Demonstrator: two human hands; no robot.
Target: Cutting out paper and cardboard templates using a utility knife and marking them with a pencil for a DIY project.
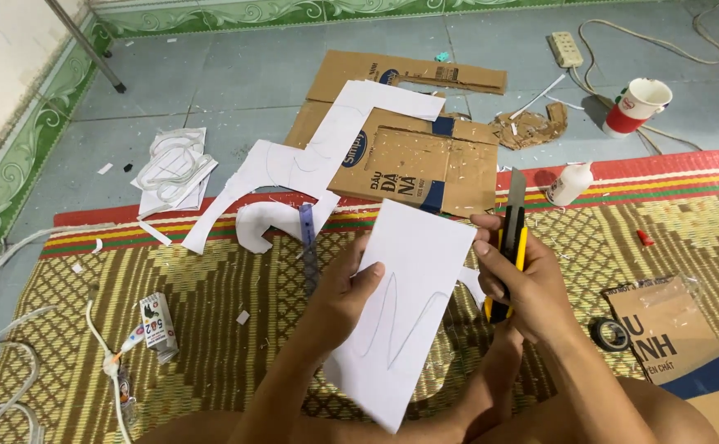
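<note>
My left hand (339, 296) grips the left edge of a white sheet (413, 279) with a wavy pencil line drawn on it, thumb on top. My right hand (524, 279) holds a yellow and black utility knife (512, 234) with its blade pushed out and pointing up, and its fingertips touch the sheet's right edge. The sheet is held tilted above my legs and the woven mat (211, 312).
Flattened cardboard (413, 156) and cut white paper shapes (294, 164) lie ahead on the floor. A clear ruler (308, 242), glue bottle (571, 182), paper cup (639, 105), tape roll (612, 333), small box (158, 325), cardboard piece (680, 345) and power strip (565, 49) surround me.
</note>
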